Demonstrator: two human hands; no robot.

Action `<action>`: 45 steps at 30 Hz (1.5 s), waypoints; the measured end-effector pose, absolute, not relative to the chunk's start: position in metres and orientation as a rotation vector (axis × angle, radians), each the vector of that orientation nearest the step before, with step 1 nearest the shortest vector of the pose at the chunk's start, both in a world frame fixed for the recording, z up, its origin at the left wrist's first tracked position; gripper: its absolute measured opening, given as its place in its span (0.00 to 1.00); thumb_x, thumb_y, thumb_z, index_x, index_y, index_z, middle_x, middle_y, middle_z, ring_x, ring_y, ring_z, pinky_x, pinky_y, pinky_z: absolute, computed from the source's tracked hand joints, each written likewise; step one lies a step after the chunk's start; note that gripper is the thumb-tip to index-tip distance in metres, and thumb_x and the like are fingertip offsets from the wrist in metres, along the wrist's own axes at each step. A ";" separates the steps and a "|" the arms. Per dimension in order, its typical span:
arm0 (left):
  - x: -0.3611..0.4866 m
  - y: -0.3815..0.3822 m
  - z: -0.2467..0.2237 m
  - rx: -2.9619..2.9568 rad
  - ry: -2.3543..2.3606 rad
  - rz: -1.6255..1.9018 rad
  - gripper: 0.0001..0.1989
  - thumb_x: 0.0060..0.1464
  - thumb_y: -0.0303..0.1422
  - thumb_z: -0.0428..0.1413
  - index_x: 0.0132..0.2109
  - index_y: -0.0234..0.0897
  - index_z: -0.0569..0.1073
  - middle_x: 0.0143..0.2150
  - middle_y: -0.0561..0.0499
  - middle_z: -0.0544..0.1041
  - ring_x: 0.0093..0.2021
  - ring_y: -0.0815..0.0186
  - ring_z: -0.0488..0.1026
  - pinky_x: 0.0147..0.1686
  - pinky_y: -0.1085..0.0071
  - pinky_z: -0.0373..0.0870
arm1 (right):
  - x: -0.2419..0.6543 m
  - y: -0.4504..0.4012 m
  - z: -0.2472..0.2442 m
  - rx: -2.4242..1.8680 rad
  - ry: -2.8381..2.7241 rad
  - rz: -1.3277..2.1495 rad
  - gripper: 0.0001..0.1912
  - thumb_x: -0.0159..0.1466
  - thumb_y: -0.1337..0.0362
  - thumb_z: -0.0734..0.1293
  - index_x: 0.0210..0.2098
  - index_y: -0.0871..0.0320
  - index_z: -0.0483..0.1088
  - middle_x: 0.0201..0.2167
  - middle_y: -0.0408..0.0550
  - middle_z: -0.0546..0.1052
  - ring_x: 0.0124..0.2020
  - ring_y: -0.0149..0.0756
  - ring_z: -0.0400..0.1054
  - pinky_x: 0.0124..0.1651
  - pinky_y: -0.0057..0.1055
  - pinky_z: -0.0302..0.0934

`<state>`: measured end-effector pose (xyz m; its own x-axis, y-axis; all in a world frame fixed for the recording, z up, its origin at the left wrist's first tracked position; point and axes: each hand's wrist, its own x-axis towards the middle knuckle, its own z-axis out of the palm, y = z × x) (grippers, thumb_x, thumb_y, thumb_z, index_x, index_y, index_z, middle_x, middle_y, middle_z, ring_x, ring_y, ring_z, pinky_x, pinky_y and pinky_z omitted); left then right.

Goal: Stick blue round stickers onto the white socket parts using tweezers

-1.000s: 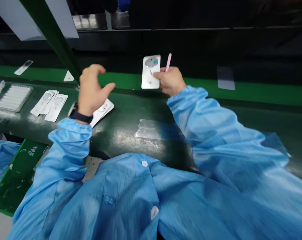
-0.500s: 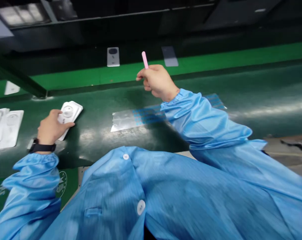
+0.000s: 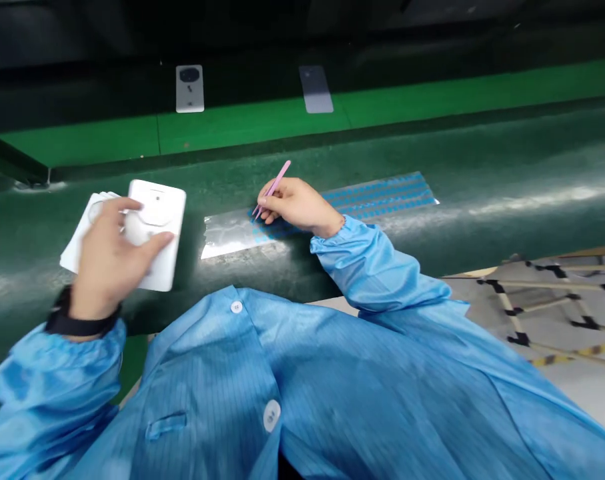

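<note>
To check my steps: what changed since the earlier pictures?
The right hand came down with the pink tweezers to the clear film sheet of blue dots, having released the white plastic plate, which stays on the far green ledge. The left hand moved onto a white rounded card.

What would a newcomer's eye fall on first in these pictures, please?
The blue work coat fills the bottom of the view. At the left, the left hand lies on a white panel. Nearer the middle, the right hand holds pink tweezers over a clear sheet of blue stickers.
</note>
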<state>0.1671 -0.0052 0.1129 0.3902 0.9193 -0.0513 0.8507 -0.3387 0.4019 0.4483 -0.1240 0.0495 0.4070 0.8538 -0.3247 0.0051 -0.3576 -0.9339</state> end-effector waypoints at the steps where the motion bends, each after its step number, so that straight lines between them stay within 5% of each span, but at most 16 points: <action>1: 0.179 -0.012 0.103 2.244 1.427 0.209 0.30 0.52 0.46 0.61 0.61 0.42 0.72 0.56 0.45 0.82 0.47 0.48 0.83 0.58 0.47 0.80 | 0.450 -0.120 0.047 -1.685 -0.758 1.070 0.18 0.70 0.82 0.70 0.28 0.59 0.73 0.20 0.40 0.78 0.20 0.28 0.74 0.26 0.20 0.69; 8: 0.224 -0.041 0.053 2.063 1.248 0.076 0.14 0.59 0.32 0.54 0.51 0.43 0.64 0.49 0.43 0.80 0.45 0.53 0.81 0.52 0.54 0.77 | 0.461 -0.100 0.033 -1.738 -0.769 1.075 0.18 0.73 0.78 0.69 0.27 0.58 0.71 0.20 0.43 0.79 0.19 0.30 0.75 0.24 0.23 0.72; 17: 0.211 -0.040 0.058 2.326 1.192 -0.244 0.07 0.66 0.39 0.52 0.48 0.46 0.64 0.26 0.55 0.72 0.34 0.49 0.80 0.38 0.60 0.71 | 0.460 -0.102 0.037 -1.760 -0.772 1.075 0.15 0.70 0.79 0.72 0.29 0.60 0.73 0.22 0.47 0.81 0.20 0.30 0.75 0.24 0.22 0.72; 26: 0.220 -0.038 0.087 2.645 1.028 -0.781 0.20 0.73 0.41 0.51 0.64 0.37 0.72 0.44 0.36 0.87 0.49 0.37 0.86 0.45 0.56 0.77 | 0.461 -0.103 0.031 -1.715 -0.710 1.075 0.18 0.74 0.77 0.70 0.27 0.59 0.72 0.19 0.42 0.77 0.20 0.27 0.74 0.25 0.19 0.71; 45: 0.212 -0.021 0.092 2.655 0.821 -0.999 0.20 0.75 0.41 0.52 0.64 0.36 0.77 0.50 0.36 0.88 0.53 0.39 0.86 0.48 0.56 0.78 | 0.391 -0.081 0.043 -1.716 -0.736 1.105 0.17 0.76 0.74 0.69 0.30 0.59 0.70 0.21 0.41 0.76 0.22 0.26 0.73 0.25 0.20 0.70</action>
